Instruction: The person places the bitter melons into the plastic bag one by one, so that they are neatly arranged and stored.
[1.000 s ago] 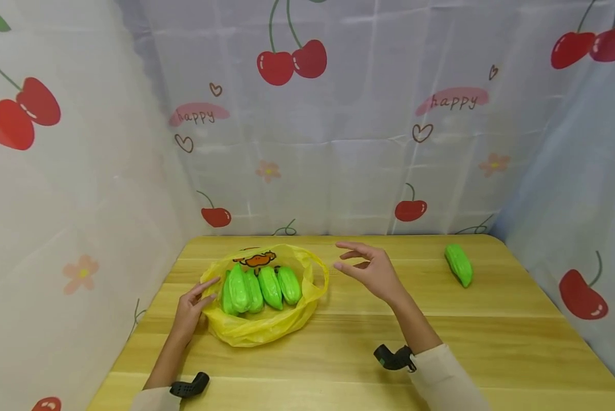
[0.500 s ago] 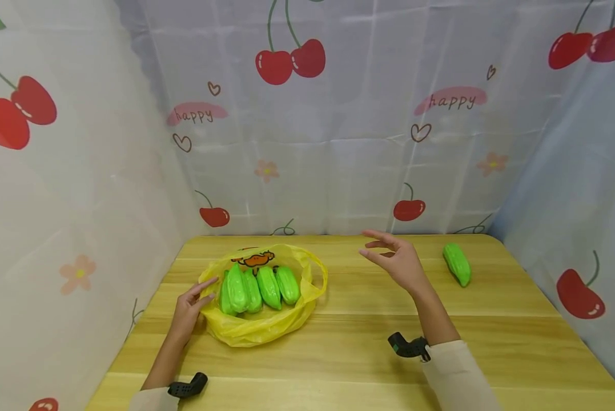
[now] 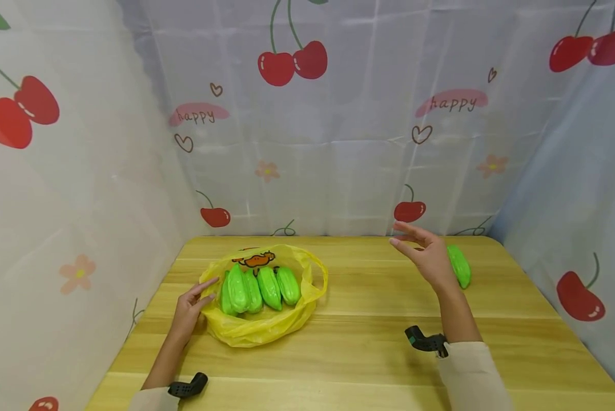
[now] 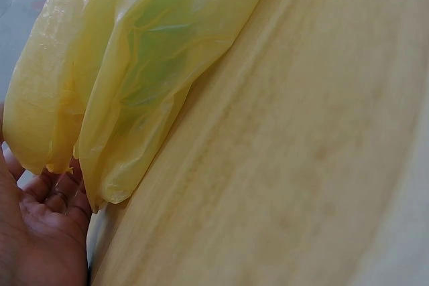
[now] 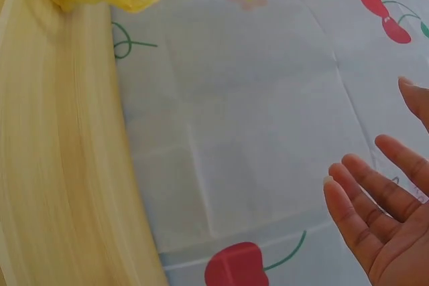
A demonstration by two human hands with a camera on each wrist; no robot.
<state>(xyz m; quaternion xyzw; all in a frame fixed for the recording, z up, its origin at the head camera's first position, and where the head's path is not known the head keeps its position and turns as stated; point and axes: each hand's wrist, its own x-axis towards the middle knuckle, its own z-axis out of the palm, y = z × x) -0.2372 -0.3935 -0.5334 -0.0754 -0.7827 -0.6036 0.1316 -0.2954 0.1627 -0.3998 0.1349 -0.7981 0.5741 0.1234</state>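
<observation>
In the head view, a yellow plastic bag (image 3: 266,331) lies on the table with its mouth wide, holding several glossy green, ridged, gourd-like pieces (image 3: 270,288). My left hand (image 3: 186,314) is at the bag's left rim, its extended fingers reaching over the edge and touching the plastic. From the left wrist, the yellow film (image 4: 107,92) partly hides these fingers. Raised above the table on the right, my right hand (image 3: 427,257) holds nothing, its fingers spread and slightly bent. Another green ridged piece (image 3: 459,268) lies just beyond it, partly covered by that hand in the head view.
The light wooden table (image 3: 348,365) is bounded at the back and sides by a pale curtain (image 3: 333,182) printed with cherries. A black wrist camera (image 3: 426,341) is on the right wrist and another black camera (image 3: 189,386) on the left.
My right hand has moved to the right, from beside the bag to near the lone green piece, rising slightly. My left hand and the bag have stayed where they were.
</observation>
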